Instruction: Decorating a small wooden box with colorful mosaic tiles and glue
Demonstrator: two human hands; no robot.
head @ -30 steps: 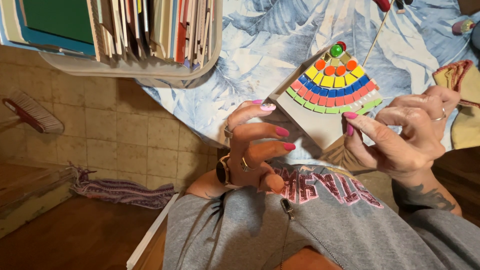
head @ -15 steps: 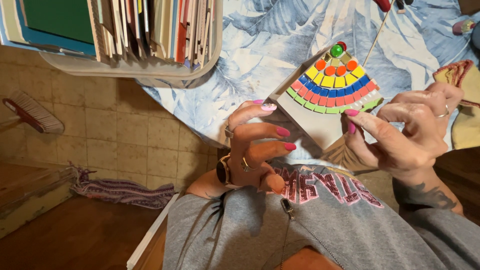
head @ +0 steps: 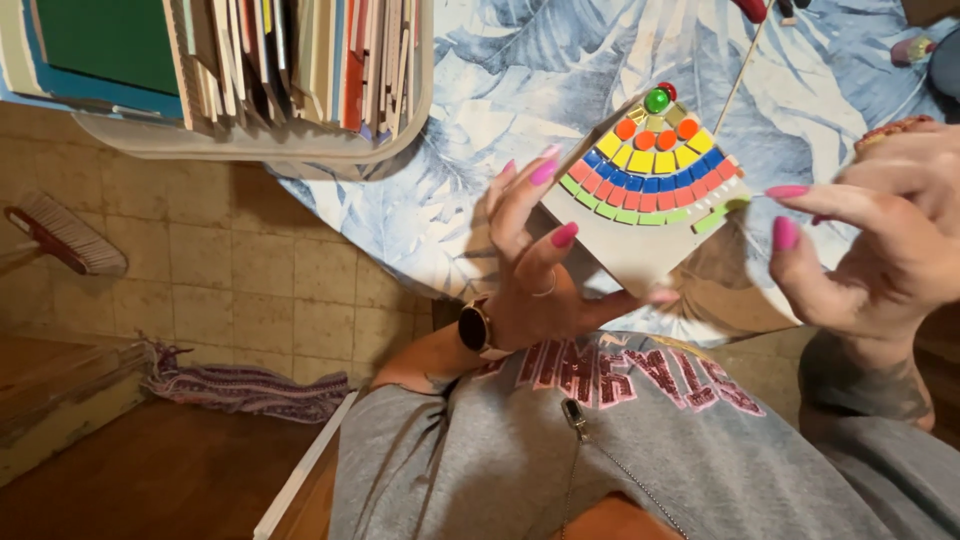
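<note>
**Mosaic wedge held up over the leaf-print cloth**

The left hand (head: pixel 535 275) grips a pale wedge-shaped board (head: pixel 645 200) covered in curved rows of red, yellow, blue and green tiles, thumb under its lower tip and fingers spread along its left edge. At three o'clock from the board, the right hand (head: pixel 880 240) has its fingers loosely curled with the forefinger tip at a loose green tile (head: pixel 722 213) on the board's right edge; I cannot tell whether it pinches anything. Beneath lies a blue leaf-patterned tablecloth (head: pixel 520 90). At ten o'clock stands a grey plastic tub of upright coloured sheets (head: pixel 240 80).
</note>
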